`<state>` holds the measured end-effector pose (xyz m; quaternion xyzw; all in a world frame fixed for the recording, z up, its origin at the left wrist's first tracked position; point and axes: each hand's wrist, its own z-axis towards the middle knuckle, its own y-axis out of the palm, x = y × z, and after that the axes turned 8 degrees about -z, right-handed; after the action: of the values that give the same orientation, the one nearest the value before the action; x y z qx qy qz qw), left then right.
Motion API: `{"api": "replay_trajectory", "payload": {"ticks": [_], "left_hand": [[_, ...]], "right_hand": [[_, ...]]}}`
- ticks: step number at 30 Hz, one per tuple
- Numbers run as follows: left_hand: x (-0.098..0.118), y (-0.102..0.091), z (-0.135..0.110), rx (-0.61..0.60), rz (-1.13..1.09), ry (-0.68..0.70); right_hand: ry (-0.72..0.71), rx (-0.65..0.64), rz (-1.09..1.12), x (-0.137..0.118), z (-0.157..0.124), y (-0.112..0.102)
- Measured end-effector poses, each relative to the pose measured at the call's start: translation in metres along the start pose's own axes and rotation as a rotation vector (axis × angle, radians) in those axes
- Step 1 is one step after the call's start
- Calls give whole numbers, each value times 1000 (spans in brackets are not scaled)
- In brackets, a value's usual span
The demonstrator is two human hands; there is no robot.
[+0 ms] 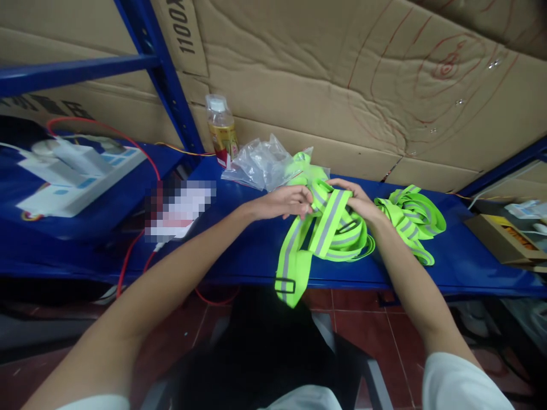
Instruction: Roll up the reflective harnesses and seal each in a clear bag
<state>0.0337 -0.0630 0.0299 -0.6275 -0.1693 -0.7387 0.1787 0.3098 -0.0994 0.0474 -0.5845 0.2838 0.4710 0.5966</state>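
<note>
A neon-green reflective strap vest with grey stripes lies bunched on the blue shelf; one end with a black buckle hangs over the front edge. My left hand pinches the straps from the left, fingers closed on them. From the right, my right hand grips the same bundle at its top. A second folded green vest rests just right of my right hand.
Clear plastic bags and a drink bottle stand behind the vests against cardboard. A white power strip with a red cable lies at left. A cardboard box sits at right. A blue upright post rises at back left.
</note>
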Motion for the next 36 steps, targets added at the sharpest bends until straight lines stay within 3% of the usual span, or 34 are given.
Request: {"api": "replay_trajectory", "payload": {"ticks": [3,9,13,18,21,24,28,29,32,33,36], "left_hand": [[-14,17,4,246,174,49],[-21,42,6,494,554,185],[-17,36,7,461,482,239],[-21,31,11,415,390,315],[-21,33,10,476,458,325],[-17,33,8,590,455,322],[-8,30,11,731,366,415],[-7,28,12,773,334,432],[-5,21,14,907,208,429],[-4,19,15,943,166,414],[-2,14,14,1001,89,383]], "right_hand": [[-41,50,-74,-3,0,21],[-207,-16,-186,-6,-4,28],[-197,-14,-147,-5,-6,26],[-174,127,-124,-11,-11,31],[-131,228,-144,-17,-13,29],[-50,227,-122,-16,-14,14],[-40,34,-102,-17,-19,-18],[-73,-66,-98,-20,-21,-26],[-135,-533,-183,-34,-29,-50],[-129,-626,-209,-38,-32,-58],[-100,-642,-159,-40,-38,-75]]}}
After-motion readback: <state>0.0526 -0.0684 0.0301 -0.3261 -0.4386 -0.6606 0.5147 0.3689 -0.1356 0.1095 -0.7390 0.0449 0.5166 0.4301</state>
